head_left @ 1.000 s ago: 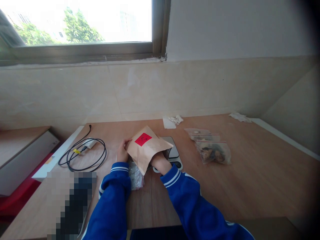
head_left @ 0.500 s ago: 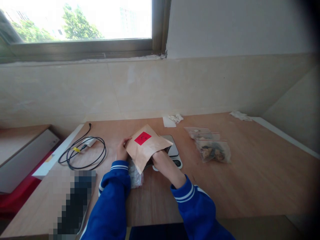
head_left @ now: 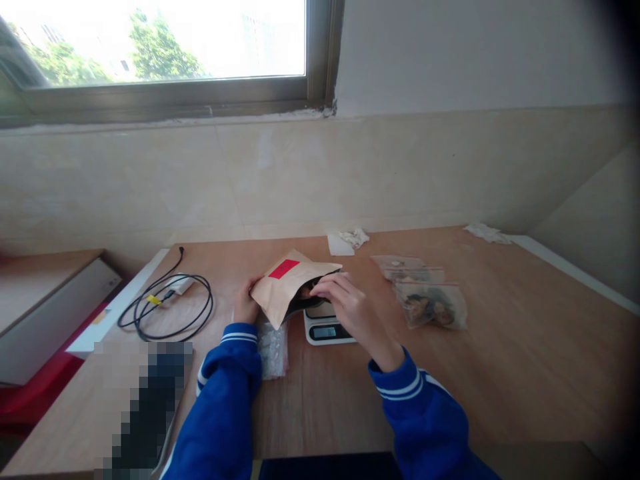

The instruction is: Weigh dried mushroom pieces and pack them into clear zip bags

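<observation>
My left hand grips the left edge of a brown paper bag with a red label, holding it open sideways over a small digital scale. My right hand is out of the bag, its fingers at the bag's open mouth, where something dark shows inside. I cannot tell whether the fingers pinch anything. A clear plastic packet lies on the wooden table below the bag, next to my left wrist.
Several clear zip bags with dried contents lie right of the scale. A coiled black cable sits at the left. Crumpled paper lies near the wall, more paper at the far right. A lower shelf is beyond the table's left edge.
My right hand has drawn out of the paper bag and now rests at its mouth. The bag has tipped lower, and the scale's display has come into view.
</observation>
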Tool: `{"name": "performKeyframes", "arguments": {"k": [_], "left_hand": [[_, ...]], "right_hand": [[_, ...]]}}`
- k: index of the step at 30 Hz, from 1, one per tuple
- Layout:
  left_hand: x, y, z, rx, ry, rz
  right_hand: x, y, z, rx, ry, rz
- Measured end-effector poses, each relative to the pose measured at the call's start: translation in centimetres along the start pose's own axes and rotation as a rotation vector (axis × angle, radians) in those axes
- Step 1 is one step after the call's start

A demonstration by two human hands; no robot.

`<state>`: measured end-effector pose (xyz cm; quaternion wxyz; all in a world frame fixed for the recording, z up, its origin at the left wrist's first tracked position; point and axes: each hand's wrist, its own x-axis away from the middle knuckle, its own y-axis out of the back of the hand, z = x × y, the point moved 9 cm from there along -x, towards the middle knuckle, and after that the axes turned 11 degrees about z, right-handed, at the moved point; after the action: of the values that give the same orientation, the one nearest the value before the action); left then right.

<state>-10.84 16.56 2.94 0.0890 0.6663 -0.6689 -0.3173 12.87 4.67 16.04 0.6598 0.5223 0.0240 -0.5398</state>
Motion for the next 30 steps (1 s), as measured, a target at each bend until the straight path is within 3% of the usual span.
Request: {"name": "performKeyframes", "arguments": {"k": [5,8,11,15,17,30], "left_hand": [[0.1,-0.2,0.6,-0.031,0.058,0.008],[0.0,-0.2,0.8,-0.064,0.075,-0.012],[-0.1,-0.4,0.8,-0.062,0.067,-0.012],[-0.1,-0.4,0.9,-0.066,0.043,-0.026],[0.0,-0.3,0.8,-0.073,0.035,-0.034],[-0.2,-0.3,0.7,-0.059,0.002,-0.024]], "right_hand": [[0.3,3.6,-0.4,-0.052,-0.075,-0.213],[1.6,4.2,-2.8,-0.069,-0.162,-0.333],[2.6,2.3,-6.5,-0.096,-0.242,-0.325],[2.8,-2.7,-10.0,-0.114,-0.270,-0.071],[3.0,-4.1,-10.7,-0.112,-0.266,-0.020],[5.2,-5.2,-13.3,-0.246,-0.374,-0.126]]}}
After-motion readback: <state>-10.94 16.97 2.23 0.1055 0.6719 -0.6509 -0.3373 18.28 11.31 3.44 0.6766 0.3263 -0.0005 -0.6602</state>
